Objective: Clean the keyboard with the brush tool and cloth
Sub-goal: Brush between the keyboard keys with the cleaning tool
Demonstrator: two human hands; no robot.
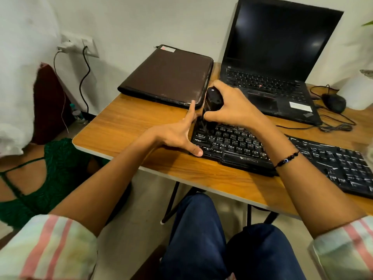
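Keyboard [282, 152]: black, lies across the centre and right of the frame on the wooden table [129, 128], its left end toward the middle.

Your right hand [232, 106] is curled round the brush tool [214, 100], a dark rounded body held upright, fingers wrapped over its top and sides. The bristle end points down onto the keys at the keyboard's upper left corner; the bristles themselves are blurred and mostly hidden by your fingers.

Your left hand [177, 134] is spread wide and grips nothing. Its thumb presses on the near left corner of the keyboard, and the forefinger stretches toward the far left corner, next to the brown folder [167, 77].

Handling, as a judgement:
- The keyboard looks light and stiff, and likely to slide on the smooth table under brushing. Brace it at the left edge as you do now; do not press on the keys.
- The brush body looks smooth and possibly slippery. Hold it low, near the bristles, for control.
- Keycaps may catch, so go gently.

No cloth can be made out. An open laptop [272, 67] stands at the upper right of the frame, just behind the keyboard.
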